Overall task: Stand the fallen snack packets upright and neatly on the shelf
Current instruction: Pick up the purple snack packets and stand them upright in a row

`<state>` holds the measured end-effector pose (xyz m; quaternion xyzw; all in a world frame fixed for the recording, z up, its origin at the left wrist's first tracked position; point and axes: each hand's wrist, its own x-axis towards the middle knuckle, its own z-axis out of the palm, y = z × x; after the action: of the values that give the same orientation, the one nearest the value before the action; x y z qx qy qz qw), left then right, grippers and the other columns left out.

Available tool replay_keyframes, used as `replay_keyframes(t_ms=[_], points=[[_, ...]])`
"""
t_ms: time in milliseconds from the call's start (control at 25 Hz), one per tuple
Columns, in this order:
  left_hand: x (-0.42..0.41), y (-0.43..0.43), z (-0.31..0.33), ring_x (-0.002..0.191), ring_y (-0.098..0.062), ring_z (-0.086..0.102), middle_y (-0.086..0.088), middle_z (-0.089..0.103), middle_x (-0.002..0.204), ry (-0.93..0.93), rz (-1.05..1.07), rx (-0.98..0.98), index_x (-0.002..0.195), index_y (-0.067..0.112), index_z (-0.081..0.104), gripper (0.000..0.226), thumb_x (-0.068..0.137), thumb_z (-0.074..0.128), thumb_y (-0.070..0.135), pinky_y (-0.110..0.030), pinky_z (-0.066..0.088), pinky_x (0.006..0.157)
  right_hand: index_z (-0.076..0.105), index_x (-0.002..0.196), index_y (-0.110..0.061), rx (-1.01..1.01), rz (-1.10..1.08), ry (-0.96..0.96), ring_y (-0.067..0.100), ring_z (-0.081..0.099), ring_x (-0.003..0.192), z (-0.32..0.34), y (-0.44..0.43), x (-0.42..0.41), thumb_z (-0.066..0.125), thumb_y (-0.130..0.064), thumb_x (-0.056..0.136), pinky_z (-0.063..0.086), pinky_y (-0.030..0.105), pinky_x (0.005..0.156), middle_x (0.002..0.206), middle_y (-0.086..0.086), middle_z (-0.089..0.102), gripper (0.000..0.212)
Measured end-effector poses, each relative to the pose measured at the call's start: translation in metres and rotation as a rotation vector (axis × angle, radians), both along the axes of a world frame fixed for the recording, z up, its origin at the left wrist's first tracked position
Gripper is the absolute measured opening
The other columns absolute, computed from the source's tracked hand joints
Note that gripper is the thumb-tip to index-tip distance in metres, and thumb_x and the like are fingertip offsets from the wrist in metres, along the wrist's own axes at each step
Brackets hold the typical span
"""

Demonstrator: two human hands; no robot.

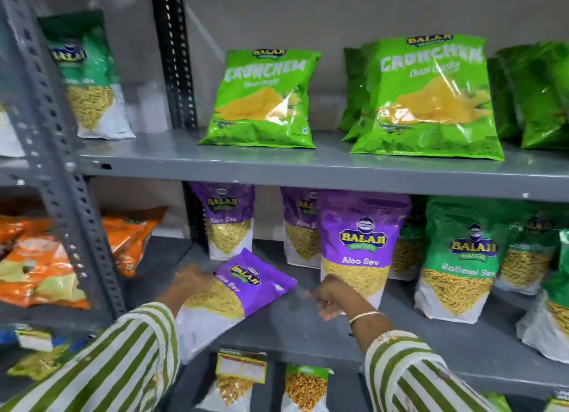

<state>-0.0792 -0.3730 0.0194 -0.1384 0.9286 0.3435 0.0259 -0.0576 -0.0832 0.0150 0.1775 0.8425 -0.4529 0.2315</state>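
Note:
A purple Aloo Sev packet [234, 294] lies tilted and flat on the middle grey shelf [308, 328], its bottom end hanging over the front edge. My left hand [191, 280] grips the packet's left edge. Just right of that packet, my right hand [331, 294] hovers with loosely curled fingers, holding nothing. Behind my right hand an upright purple Aloo Sev packet [361, 242] stands. Two more purple packets [229, 223] stand at the back of the shelf.
Green Ratlami Sev packets [458, 263] stand to the right. Green Crunchem bags [264, 100] lean on the upper shelf [308, 165]. Orange packets [40, 263] lie in the left bay behind a perforated upright [61, 153]. Smaller packets [304, 387] stand on the shelf below.

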Motion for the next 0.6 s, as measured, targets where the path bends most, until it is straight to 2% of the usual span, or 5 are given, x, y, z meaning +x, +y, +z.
replay_keyframes(t_ms=[160,240,360,440,600], points=[[-0.011,-0.066,-0.011,0.122,-0.030,0.052,-0.019,0.056,0.131,-0.212,-0.065,-0.063,0.122,-0.002,0.055,0.051,0.088,0.053,0.036,-0.032,0.041,0.100,0.042,0.068,-0.004,-0.137,0.038,-0.256,0.025,0.058,0.065,-0.030,-0.101,0.012,0.051,-0.044,0.088,0.051,0.037,0.070,0.059,0.012,0.056,0.046],[-0.020,-0.089,-0.018,0.103,-0.030,0.063,-0.020,0.067,0.109,-0.420,-0.124,0.208,0.103,-0.001,0.065,0.049,0.077,0.067,0.040,-0.038,0.048,0.089,0.041,0.070,-0.005,-0.249,0.016,-0.310,0.033,0.063,0.092,-0.038,-0.139,0.021,0.047,-0.048,0.088,0.048,0.041,0.091,0.063,0.014,0.058,0.047],[-0.024,-0.097,-0.030,0.058,-0.020,0.068,-0.010,0.073,0.058,-0.588,-0.195,0.578,0.074,0.005,0.064,0.018,0.080,0.068,0.021,-0.033,0.055,0.067,0.048,0.074,-0.007,-0.518,-0.118,-0.311,0.028,0.061,0.070,-0.029,-0.176,0.036,0.051,-0.041,0.088,0.058,0.031,0.056,0.074,0.014,0.052,0.038],[-0.021,-0.095,-0.033,0.049,-0.018,0.069,-0.007,0.073,0.053,-0.649,-0.261,0.667,0.075,0.006,0.063,0.015,0.086,0.060,0.015,-0.034,0.057,0.065,0.051,0.075,-0.006,-0.654,-0.208,-0.268,0.024,0.060,0.057,-0.026,-0.183,0.044,0.055,-0.032,0.089,0.052,0.029,0.033,0.074,0.012,0.053,0.030],[-0.010,-0.085,-0.031,0.052,-0.016,0.070,-0.005,0.075,0.057,-0.678,-0.391,0.688,0.078,0.006,0.065,0.013,0.087,0.056,0.006,-0.033,0.060,0.061,0.057,0.076,-0.009,-0.702,-0.235,-0.264,0.019,0.058,0.072,-0.017,-0.179,0.052,0.064,-0.021,0.084,0.057,0.033,0.048,0.072,0.006,0.065,0.016]])
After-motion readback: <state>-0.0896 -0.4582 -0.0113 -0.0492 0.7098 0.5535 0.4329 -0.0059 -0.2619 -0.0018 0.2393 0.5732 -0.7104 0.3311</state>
